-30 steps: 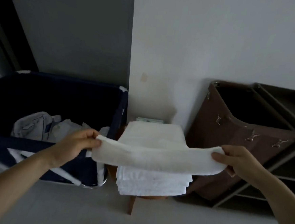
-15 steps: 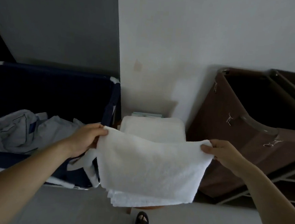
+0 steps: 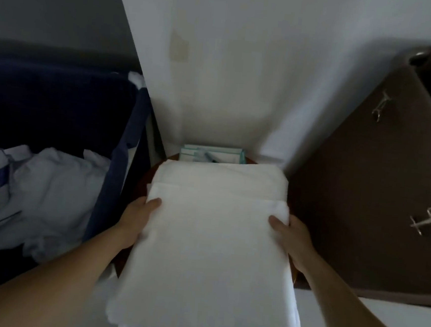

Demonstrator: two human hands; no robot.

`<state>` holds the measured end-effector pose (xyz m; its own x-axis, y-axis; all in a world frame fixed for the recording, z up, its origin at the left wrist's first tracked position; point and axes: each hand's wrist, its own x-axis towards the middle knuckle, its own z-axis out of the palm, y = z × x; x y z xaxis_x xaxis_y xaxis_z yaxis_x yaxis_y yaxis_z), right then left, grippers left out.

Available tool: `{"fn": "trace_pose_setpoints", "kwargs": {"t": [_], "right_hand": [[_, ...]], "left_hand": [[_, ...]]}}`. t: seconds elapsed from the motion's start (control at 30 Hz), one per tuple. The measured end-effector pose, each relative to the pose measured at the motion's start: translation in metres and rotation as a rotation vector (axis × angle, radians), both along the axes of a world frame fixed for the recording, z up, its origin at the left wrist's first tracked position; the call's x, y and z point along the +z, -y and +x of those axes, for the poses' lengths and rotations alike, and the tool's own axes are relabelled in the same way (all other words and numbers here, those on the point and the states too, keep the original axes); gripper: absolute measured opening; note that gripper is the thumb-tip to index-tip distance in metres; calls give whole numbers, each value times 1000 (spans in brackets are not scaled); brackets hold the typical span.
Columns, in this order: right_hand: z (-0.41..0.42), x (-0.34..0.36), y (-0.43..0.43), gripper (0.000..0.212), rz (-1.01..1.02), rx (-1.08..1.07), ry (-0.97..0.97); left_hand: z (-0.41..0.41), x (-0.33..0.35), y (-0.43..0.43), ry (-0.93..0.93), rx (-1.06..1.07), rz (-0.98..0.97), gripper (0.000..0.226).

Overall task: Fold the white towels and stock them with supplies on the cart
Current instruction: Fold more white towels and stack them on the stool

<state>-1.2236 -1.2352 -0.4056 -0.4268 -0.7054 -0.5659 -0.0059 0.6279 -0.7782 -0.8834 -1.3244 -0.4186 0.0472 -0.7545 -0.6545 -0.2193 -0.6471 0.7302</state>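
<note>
Folded towel (image 3: pixel 210 253): white terry, a thick soft rectangle with rounded fold edges. It lies over the front of the towel stack (image 3: pixel 221 179), and its near end overhangs toward the person.
Towel stack: the same white cloth in flat layers, soft at the far corners. It sits on a small round tabletop (image 3: pixel 147 181) of dark reddish wood.
Left hand (image 3: pixel 138 216): grips the folded towel's left edge, thumb on top, fingers hidden beneath.
Right hand (image 3: pixel 291 236): grips the right edge the same way, thumb on top, fingers out of sight.
Step in hand: apparently setting the folded towel down onto the stack.
Doing it well: push the towel away from the body until its far edge meets the stack's far edge. Keep both sides level so the layers do not skew. Draw the fingers out sideways and flat so the folds underneath are not dragged, then smooth the top. Left overhanging, the pile would likely sag or tip forward.
Packets (image 3: pixel 212 156): behind the stack, against the wall. They are thin, flat and pale with teal edging, too blurred to read.
Laundry bin (image 3: pixel 122 156): left of the stack, with limp navy fabric walls and crumpled pale linen (image 3: pixel 39 188) inside.
Brown bag (image 3: pixel 374 201): right of the stack, taut dark brown cloth with metal clips (image 3: pixel 426 223) on its face.
</note>
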Motion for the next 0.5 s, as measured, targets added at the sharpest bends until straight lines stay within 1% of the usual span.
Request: {"fn": "trace_pose_setpoints", "kwargs": {"t": [0.07,0.13,0.23,0.3,0.37,0.43,0.5], "right_hand": [[-2,-1,1,17,-14,-12,30],[-1,-1,-1,21,-14,-30,52],[3,1,-14,27,-5,-61,89],[5,3,-29,30,31,-50,133],[9,6,-46,30,68,-29,191],[15,11,-59,25,55,-32,211],[18,22,-61,19,-18,-26,163]], "left_hand": [[0,-1,2,-22,10,-26,27],[2,-1,0,-36,-7,-41,23],[12,-1,-13,6,-31,-20,31],[20,-1,-24,55,-60,18,31],[25,1,-34,58,-79,35,28],[26,10,-43,38,-89,-14,24],[23,23,-47,-3,-89,-115,21]]}}
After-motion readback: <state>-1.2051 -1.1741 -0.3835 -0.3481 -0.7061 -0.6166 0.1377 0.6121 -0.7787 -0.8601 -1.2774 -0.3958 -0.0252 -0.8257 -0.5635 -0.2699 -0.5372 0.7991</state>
